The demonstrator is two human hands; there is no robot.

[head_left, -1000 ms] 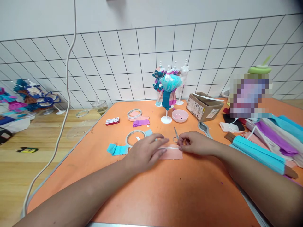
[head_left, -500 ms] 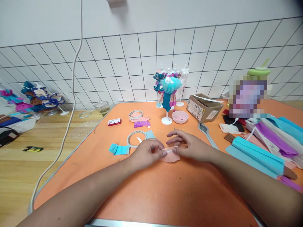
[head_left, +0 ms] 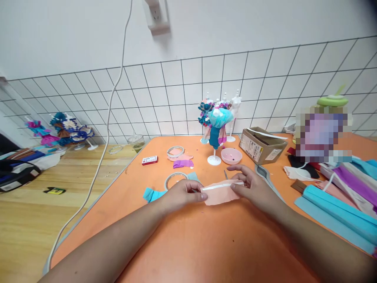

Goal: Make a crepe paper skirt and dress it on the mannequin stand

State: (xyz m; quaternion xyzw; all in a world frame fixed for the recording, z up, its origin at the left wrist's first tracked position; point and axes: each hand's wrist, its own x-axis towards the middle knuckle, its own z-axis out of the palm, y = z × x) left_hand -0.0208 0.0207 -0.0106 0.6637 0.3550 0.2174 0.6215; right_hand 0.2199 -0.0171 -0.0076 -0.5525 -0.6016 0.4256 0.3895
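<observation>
Stretching over the orange surface (head_left: pixel 206 243) between left hand (head_left: pixel 182 192) and right hand (head_left: pixel 255 188), the pink strip (head_left: pixel 220 196) should handle as light, soft and easily torn; its white upper band (head_left: pixel 219 186) may be tacky. Each grip pinches one end, a sound place to hold. Tape ring (head_left: pixel 176 173) and pink bowl (head_left: pixel 227 159) crowd the far side; open room lies on the near side.

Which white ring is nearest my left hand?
The front ring on the orange table, just past your left hand and partly hidden by it. The rear ring sits farther back, by purple paper; the third ring lies on the wooden surface.
</observation>
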